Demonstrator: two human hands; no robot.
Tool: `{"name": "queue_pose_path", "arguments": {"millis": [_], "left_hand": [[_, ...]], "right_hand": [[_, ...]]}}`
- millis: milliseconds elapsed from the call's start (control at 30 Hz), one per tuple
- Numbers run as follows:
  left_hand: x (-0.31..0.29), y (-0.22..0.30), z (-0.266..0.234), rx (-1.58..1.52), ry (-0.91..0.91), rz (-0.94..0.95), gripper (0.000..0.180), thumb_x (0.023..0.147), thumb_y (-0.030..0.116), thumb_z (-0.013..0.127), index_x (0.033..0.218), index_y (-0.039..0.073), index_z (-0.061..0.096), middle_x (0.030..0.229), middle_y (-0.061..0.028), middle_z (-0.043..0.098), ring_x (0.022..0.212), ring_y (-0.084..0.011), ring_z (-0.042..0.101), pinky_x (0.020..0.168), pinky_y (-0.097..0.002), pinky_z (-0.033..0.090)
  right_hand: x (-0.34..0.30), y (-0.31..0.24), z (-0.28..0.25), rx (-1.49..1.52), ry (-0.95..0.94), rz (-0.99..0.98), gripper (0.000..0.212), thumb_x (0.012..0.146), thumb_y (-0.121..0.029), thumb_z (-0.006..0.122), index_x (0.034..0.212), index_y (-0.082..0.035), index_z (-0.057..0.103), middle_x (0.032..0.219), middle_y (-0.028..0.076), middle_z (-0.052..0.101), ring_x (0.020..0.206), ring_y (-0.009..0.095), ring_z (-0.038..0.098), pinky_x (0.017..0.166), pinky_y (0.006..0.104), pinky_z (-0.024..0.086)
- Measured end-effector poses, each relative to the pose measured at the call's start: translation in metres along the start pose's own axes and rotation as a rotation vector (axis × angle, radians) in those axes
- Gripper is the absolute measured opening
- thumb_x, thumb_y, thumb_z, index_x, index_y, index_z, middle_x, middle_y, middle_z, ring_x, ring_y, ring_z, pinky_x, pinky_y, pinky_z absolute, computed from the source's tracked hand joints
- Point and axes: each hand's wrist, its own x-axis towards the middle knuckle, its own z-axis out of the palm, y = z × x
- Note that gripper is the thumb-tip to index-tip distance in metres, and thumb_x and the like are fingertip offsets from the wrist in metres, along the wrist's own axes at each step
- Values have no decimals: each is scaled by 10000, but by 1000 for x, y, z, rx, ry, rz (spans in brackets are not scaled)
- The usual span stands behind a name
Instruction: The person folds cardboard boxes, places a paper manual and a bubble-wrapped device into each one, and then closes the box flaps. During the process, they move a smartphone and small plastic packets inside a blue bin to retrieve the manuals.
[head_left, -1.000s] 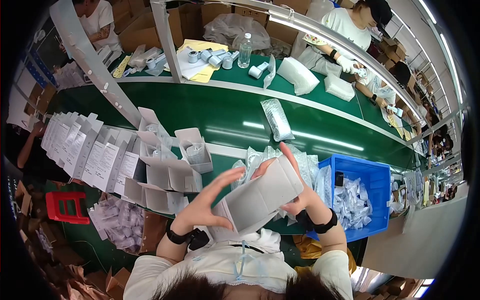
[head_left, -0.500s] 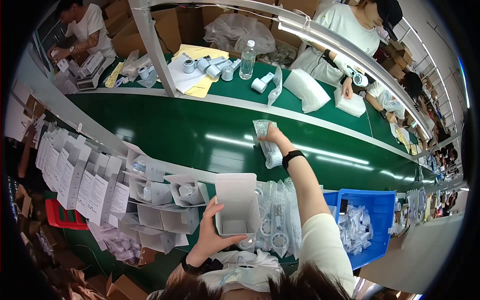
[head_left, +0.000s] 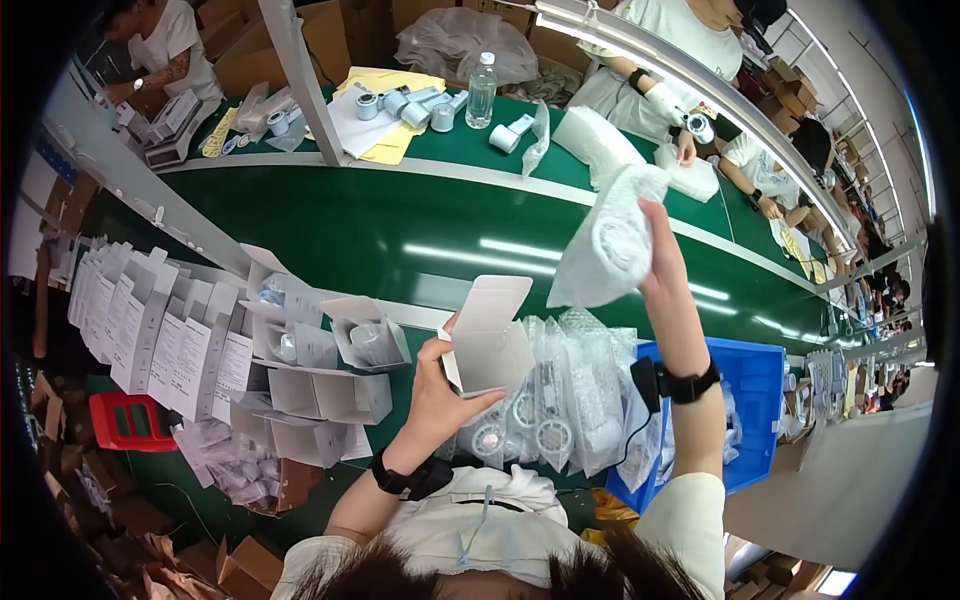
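My left hand (head_left: pixel 432 400) grips a small white cardboard box (head_left: pixel 492 355), tilted, with its lid flap standing up and its mouth showing no contents. In my right hand (head_left: pixel 664 250), raised over the green belt, is a bubble-wrap bag (head_left: pixel 608 240) with a rounded pale thing inside. The bag is to the right of the box and apart from it. Below and right of the box lie several bubble-wrapped packages (head_left: pixel 572 400), some with round ring-like ends showing through the wrap.
White cartons (head_left: pixel 200 345) stand in a row at left, beside open boxes (head_left: pixel 368 340) holding wrapped items. A blue bin (head_left: pixel 768 420) sits at right. Beyond the green belt (head_left: pixel 340 235) are a bottle (head_left: pixel 481 95), light-blue devices (head_left: pixel 441 115) and co-workers. A red plastic thing (head_left: pixel 125 425) is at lower left.
My right hand has brought the bubble-wrap bag up off the belt and rightward, closer to me. My left hand has tilted the box and moved it slightly away from me.
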Motion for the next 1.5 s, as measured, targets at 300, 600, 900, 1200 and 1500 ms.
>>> {"name": "queue_pose_path", "arguments": {"millis": [300,600,900,1200,1500], "left_hand": [[-21,29,29,-95,-3,117,817,533,83,830,1088,88,230,1319,-229,287,1143,-301,408,931,-392,352],[-43,5,27,-11,125,160,888,522,100,833,1144,99,198,1196,-139,282,1071,-260,401,943,-367,318],[-51,-4,4,-60,261,36,913,545,59,773,1243,115,187,1196,-123,320,1117,-259,370,965,-356,282],[-56,-6,-5,-40,295,27,905,547,108,778,1237,112,192,1201,-117,318,1122,-265,369,966,-359,284],[-53,-4,0,-70,218,70,916,538,120,807,1219,107,196,1199,-114,278,1128,-262,343,969,-361,275]], "right_hand": [[-151,95,45,-705,364,-889,644,755,-62,631,1261,-43,232,1164,106,427,1021,231,443,876,348,391],[-221,62,-17,-1381,130,-1061,355,705,-193,655,1033,-68,605,1122,158,481,1029,322,447,868,382,380],[-235,-26,-244,-1306,736,-453,171,784,-77,571,938,-10,603,763,92,605,670,242,587,636,299,468],[-212,102,-97,-1902,201,-362,800,681,-426,680,1309,-80,325,1150,202,468,1076,334,452,952,538,266],[-203,113,-112,-1690,222,-160,820,703,-320,682,1339,-43,244,1097,218,508,1040,353,492,974,577,202]]}}
